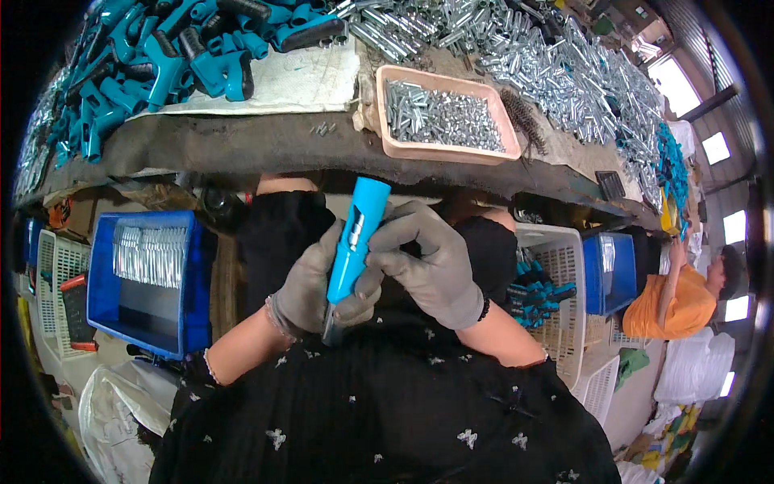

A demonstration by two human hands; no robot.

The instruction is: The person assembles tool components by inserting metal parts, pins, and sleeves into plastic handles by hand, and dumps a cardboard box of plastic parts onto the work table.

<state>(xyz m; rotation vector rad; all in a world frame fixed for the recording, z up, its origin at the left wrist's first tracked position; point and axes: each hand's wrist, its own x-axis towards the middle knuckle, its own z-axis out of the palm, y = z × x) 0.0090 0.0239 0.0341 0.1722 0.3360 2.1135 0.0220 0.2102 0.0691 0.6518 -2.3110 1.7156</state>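
Both my hands wear grey gloves and meet over my lap, below the bench edge. My left hand (316,278) is closed around the lower part of a blue plastic tool handle (368,202), which stands tilted with its wide round end up. Through a slot in the handle's side, shiny metal shows. My right hand (427,262) has thumb and fingers pinched at the handle's right side, beside the slot; whether a small part sits between those fingertips is hidden. A flat metal piece (329,323) sticks out below the handle, under my left hand.
On the bench, a pink tray (387,145) holds small metal pins. Teal handles (165,68) are heaped at left, metal tubes (556,73) at right. A blue crate (193,290) with metal pieces stands left, a white basket (568,339) right. A person in orange (677,298) sits far right.
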